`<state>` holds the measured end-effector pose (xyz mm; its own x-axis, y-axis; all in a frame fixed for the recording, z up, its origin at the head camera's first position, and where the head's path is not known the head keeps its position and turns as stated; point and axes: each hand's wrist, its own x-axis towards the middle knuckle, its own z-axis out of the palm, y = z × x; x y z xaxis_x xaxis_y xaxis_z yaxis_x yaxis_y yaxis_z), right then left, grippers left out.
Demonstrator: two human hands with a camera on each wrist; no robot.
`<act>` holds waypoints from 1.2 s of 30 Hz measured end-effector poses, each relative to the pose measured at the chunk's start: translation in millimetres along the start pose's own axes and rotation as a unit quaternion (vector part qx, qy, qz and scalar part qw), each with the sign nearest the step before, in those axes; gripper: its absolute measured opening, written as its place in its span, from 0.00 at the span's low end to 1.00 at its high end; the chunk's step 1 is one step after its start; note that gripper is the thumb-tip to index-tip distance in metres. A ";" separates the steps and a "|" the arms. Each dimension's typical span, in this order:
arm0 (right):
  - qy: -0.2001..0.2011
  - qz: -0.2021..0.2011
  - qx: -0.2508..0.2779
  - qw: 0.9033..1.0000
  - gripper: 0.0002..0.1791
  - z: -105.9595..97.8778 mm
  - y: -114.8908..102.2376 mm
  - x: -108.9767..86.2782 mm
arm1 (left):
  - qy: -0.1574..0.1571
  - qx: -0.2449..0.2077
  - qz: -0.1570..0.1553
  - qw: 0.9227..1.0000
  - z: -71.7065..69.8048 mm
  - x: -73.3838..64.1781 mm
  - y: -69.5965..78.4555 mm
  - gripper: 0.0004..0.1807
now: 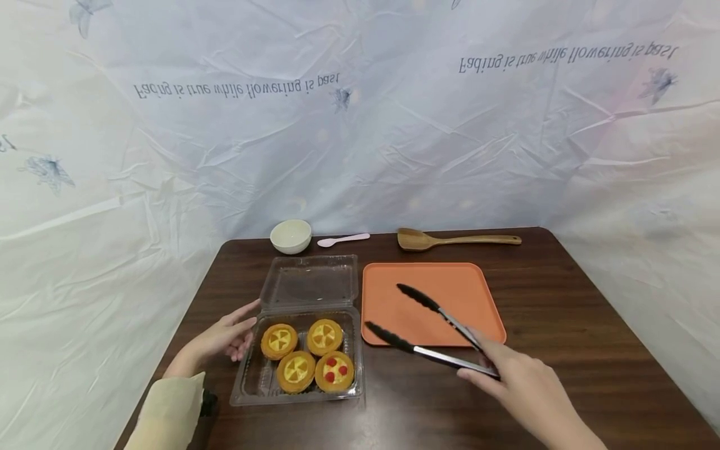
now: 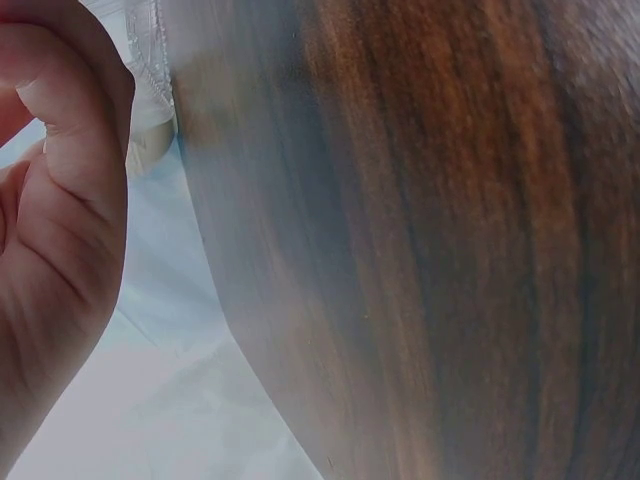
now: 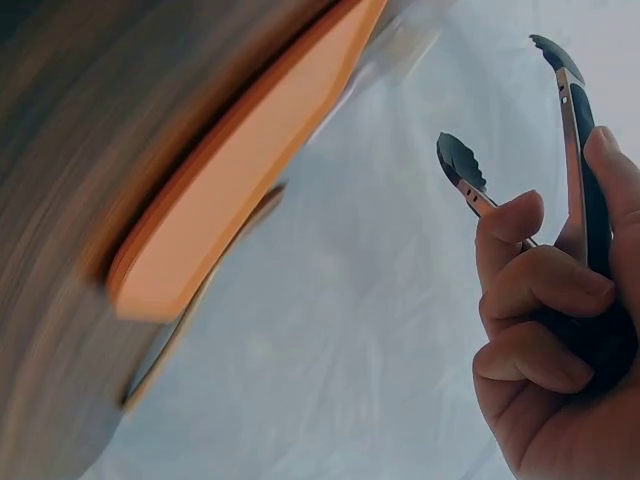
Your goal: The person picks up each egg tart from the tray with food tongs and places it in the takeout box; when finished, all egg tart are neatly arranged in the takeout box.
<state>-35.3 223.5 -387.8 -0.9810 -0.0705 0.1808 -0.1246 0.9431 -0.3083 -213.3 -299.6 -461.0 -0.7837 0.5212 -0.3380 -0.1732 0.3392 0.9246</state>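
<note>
My right hand [image 1: 523, 375] grips a pair of tongs [image 1: 439, 357] with black tips and steel arms. The tongs are spread apart over the orange tray [image 1: 478, 287], and in the right wrist view the fingers curl round their black handle [image 3: 598, 340]. My left hand [image 1: 222, 337] is at the left side of a clear plastic box [image 1: 255, 390], fingertips right at its rim near the hinge. Inside the box lie several tarts: one with red berries [image 1: 335, 371], the others with yellow fruit pieces [image 1: 295, 371]. The box's lid [image 1: 309, 281] is folded back flat behind it.
Along the table's back edge are a white bowl [image 1: 290, 237], a pink spoon [image 1: 343, 240] and a wooden spatula [image 1: 455, 240]. A pale cloth [image 1: 360, 156] hangs behind the dark wooden table [image 1: 579, 337] and at both sides.
</note>
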 end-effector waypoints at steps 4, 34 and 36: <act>0.013 0.034 -0.001 0.999 0.38 -7.2 21.4 1.5 | 0.000 0.001 0.002 1.000 0.4 -0.4 0.2 0.35; -0.060 0.219 -0.007 0.974 0.55 -22.9 126.3 3.9 | -0.005 -0.001 0.004 1.000 0.2 -0.5 -0.3 0.35; -0.069 0.224 -0.008 0.972 0.55 -21.2 131.0 4.4 | -0.003 0.000 0.005 1.000 0.1 -0.6 -0.5 0.35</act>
<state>-52.9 353.6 -407.5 -0.9467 0.3071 -0.0967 0.3218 0.8938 -0.3123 -212.7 -300.0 -461.3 -0.7814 0.5295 -0.3303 -0.1659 0.3339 0.9279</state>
